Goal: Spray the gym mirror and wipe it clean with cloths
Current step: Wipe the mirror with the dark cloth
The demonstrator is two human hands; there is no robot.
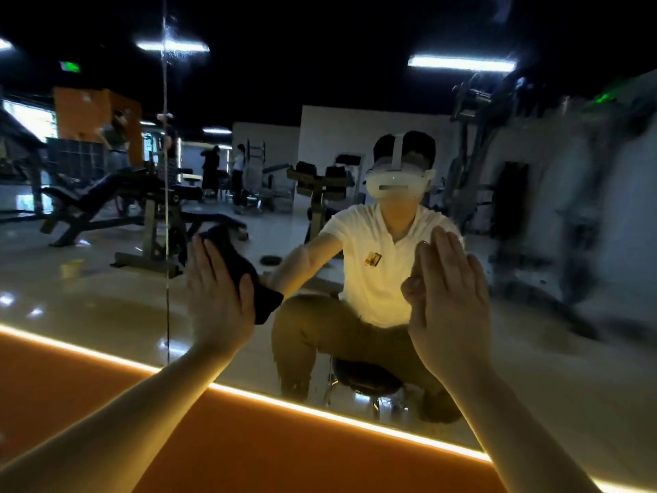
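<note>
Presses a soft, crumpled black cloth (234, 257) against the glossy, streaked mirror (569, 243) under the flat, straight-fingered left hand (217, 297), long axis slanting upper-left to lower-right. Holds right hand (451, 304) flat, empty.

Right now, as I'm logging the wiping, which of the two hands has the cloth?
The left hand: its straight fingers press a black cloth against the mirror. The right hand is raised flat, with no cloth visible.
</note>
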